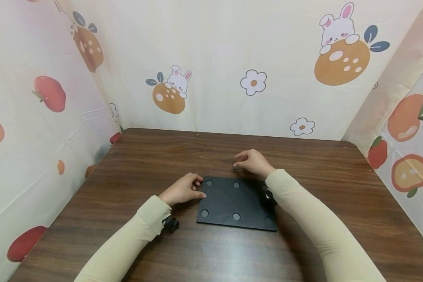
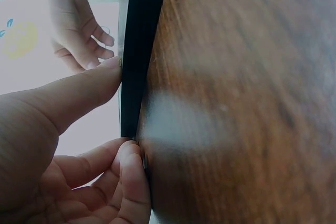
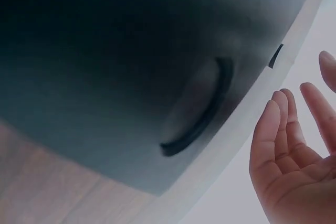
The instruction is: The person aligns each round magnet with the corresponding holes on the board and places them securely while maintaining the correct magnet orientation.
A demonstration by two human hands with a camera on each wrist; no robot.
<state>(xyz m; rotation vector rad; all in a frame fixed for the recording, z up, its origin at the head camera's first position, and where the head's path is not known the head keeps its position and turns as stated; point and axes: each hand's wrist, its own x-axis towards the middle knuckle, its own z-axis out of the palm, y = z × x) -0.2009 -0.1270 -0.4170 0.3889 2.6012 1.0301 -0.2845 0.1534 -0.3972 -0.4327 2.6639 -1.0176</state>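
Observation:
A flat black rectangular board (image 1: 232, 201) with round recesses lies on the table. My left hand (image 1: 184, 190) steadies its left side, the thumb (image 2: 89, 90) against the edge and the curled fingers (image 2: 134, 177) at the far corner. Just beyond the far edge, my right hand (image 1: 254, 162) reaches leftward over the table, fingers bent. A small grey round piece (image 1: 235, 167) shows right by its thumb; I cannot tell whether the hand pinches it. From the right wrist, the fingers (image 3: 268, 129) appear loosely bent and spread, past the edge of the board.
The brown wooden table (image 1: 155, 152) surrounds the board on all sides. Behind it hangs a pale curtain (image 1: 215, 47) printed with rabbits, fruit and flowers, which also runs along the left and right sides. Small dark cameras sit at both wrists.

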